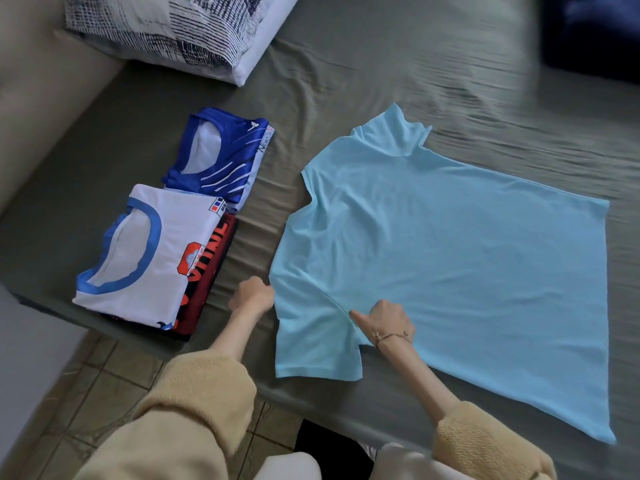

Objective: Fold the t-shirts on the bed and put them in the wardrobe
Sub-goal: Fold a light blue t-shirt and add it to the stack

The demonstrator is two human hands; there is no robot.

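Note:
A light blue t-shirt [460, 258] lies spread flat on the grey-green bed sheet [433, 81], its neck toward the left and its hem toward the right. My left hand [254, 294] pinches the shirt's edge at the near shoulder. My right hand [384, 320] grips the cloth where the near sleeve meets the body, thumb pointing left. To the left lie folded shirts: a white one with a blue collar [152, 251] on top of a dark red one [207, 289], and a royal blue one [221, 154] behind them.
A pillow with a dark blue and white pattern [180, 32] lies at the head of the bed. A beige padded headboard [41, 98] runs along the left. Tiled floor [107, 389] shows below the bed's near edge. Something dark blue [595, 32] sits at the top right.

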